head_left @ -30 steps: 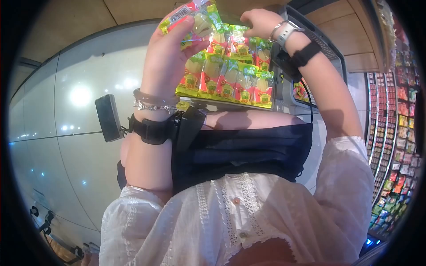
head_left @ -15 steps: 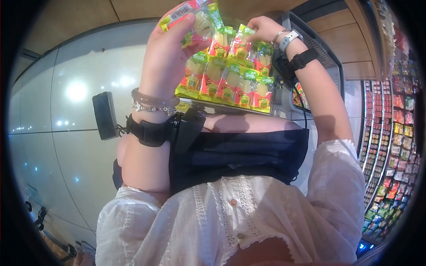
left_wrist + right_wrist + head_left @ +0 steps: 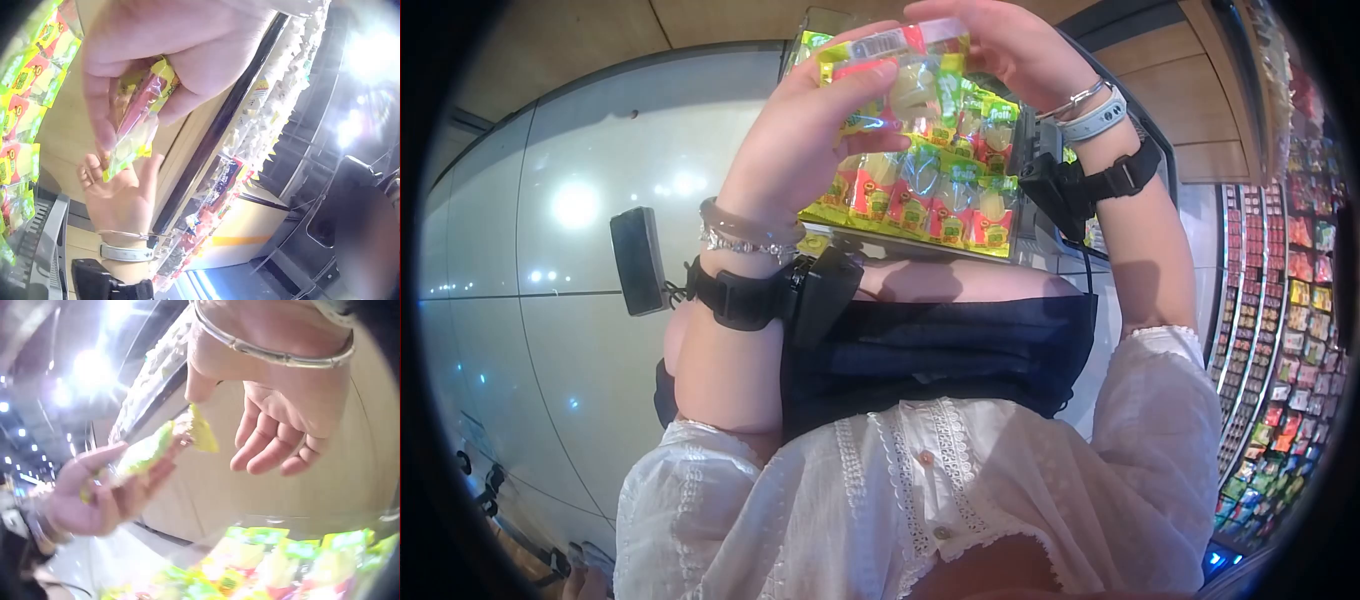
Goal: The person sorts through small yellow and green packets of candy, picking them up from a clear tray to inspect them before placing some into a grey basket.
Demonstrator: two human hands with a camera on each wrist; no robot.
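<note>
My left hand (image 3: 795, 135) grips a clear candy packet (image 3: 915, 92) with red, yellow and green print, thumb on its near face. In the left wrist view the packet (image 3: 139, 119) is seen edge-on between thumb and fingers. Across from it, my right hand (image 3: 1020, 55) has its fingers loosely bent and holds nothing. The right wrist view shows this hand (image 3: 275, 406) palm toward the packet (image 3: 147, 450), its thumb close to the packet's yellow end. Below both hands, similar candy packets (image 3: 945, 205) stand in rows in a display box.
A grey plastic basket (image 3: 1155, 150) stands right of the rows, partly hidden by the right wrist. Wooden cabinet panels (image 3: 1170, 80) rise behind it. Farther right are shelves of small packaged goods (image 3: 1305, 300). Pale floor tiles (image 3: 580, 250) lie to the left.
My right hand pinched a packet in the back row half a second ago; it has let go and risen toward the left hand. My left hand has shifted right with its packet.
</note>
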